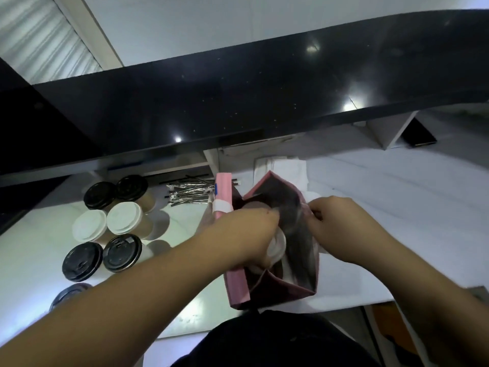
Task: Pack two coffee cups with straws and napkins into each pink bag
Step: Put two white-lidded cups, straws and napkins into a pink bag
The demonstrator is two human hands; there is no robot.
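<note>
Pink paper, open at the top, stands at the middle of the white surface (370, 207): this pink bag (239, 287) is right in front of me, its dark inside showing. My left hand (254, 229) reaches into its mouth, fingers curled round the white lid of a coffee cup (277, 246) that sits inside the bag; a second pale lid (255, 205) shows deeper in, toward 12 o'clock. My right hand (336, 221) pinches the bag's right rim at about 3 o'clock of the opening, thumb and fingertips closed on the paper. A stack of folded pink bags (223, 194) stands just beside the open one at 11 o'clock. Wrapped black straws (189, 196) lie in a heap further toward 10 o'clock. At 9 o'clock six more lidded cups (121, 217) stand close together, four black lids and two white. White napkins (280, 169) lie at 12 o'clock behind the bag, under a black glossy shelf (238, 107).
</note>
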